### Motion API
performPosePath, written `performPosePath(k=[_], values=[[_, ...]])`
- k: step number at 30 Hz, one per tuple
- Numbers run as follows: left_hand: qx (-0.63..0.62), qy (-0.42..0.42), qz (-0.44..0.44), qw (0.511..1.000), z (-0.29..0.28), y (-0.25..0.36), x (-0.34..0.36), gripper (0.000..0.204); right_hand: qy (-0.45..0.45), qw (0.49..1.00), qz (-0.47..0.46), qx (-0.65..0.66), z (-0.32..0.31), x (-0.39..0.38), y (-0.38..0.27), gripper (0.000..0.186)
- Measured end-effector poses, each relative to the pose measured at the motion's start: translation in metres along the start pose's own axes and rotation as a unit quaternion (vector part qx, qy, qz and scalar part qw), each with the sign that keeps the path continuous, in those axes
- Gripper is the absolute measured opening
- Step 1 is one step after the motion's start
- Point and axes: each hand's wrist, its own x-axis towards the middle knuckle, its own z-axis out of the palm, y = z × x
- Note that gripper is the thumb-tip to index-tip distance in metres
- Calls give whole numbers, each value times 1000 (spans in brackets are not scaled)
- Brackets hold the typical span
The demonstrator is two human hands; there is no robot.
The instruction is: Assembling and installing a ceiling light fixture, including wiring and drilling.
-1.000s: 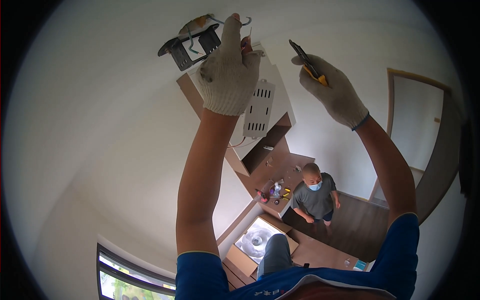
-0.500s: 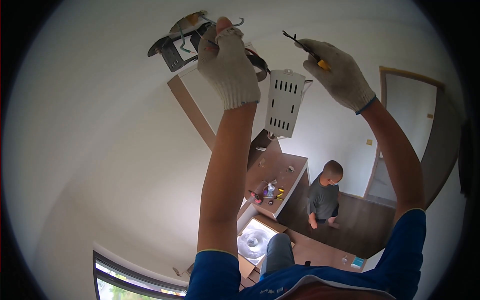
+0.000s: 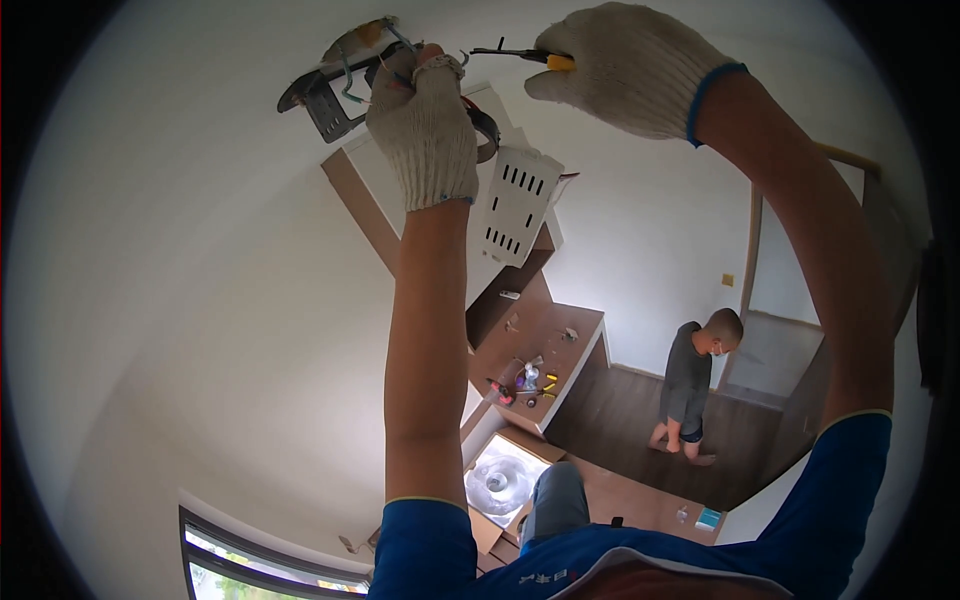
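Observation:
Near the ceiling, my gloved left hand (image 3: 425,130) is closed around thin wires, one with a hooked end (image 3: 452,62) poking out by the thumb. Beside it, a black metal bracket (image 3: 330,110) hangs from a ceiling hole (image 3: 360,38) with a green wire (image 3: 347,82). Below the left hand dangles a white slotted box (image 3: 520,205), its black cable looped by the wrist. My gloved right hand (image 3: 630,70) grips wire strippers (image 3: 505,52) with black jaws and a yellow handle. Their tips point at the hooked wire end, close to it; contact is hard to tell.
Below, a brown desk (image 3: 560,325) carries hand tools and small parts. An open carton (image 3: 500,480) holds a round clear-wrapped thing. Another person (image 3: 690,380) stands on the dark floor at right. A wall cabinet (image 3: 365,205) is behind my left arm; a window (image 3: 260,560) is lower left.
My right hand has swung up and left, bringing the wire strippers near the left hand's wires. The white box has shifted left and tilted. The other person has moved right.

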Motion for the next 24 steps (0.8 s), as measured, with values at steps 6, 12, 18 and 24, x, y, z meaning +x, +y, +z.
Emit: performPosePath(k=[6, 12, 18, 24], values=[[87, -2, -32, 996, -10, 2, -1, 13, -46, 999, -26, 9, 10, 6, 7, 49], [110, -8, -9, 994, -10, 4, -1, 14, 272, 926, -258, 34, 29, -1, 17, 45], [116, -39, -4, 992, -11, 8, -2, 17, 247, 890, -370, -98, 80, 43, 51, 39], [119, -48, -8, 992, -23, 15, -3, 22, -96, 716, -84, 686, 95, -6, 6, 46]])
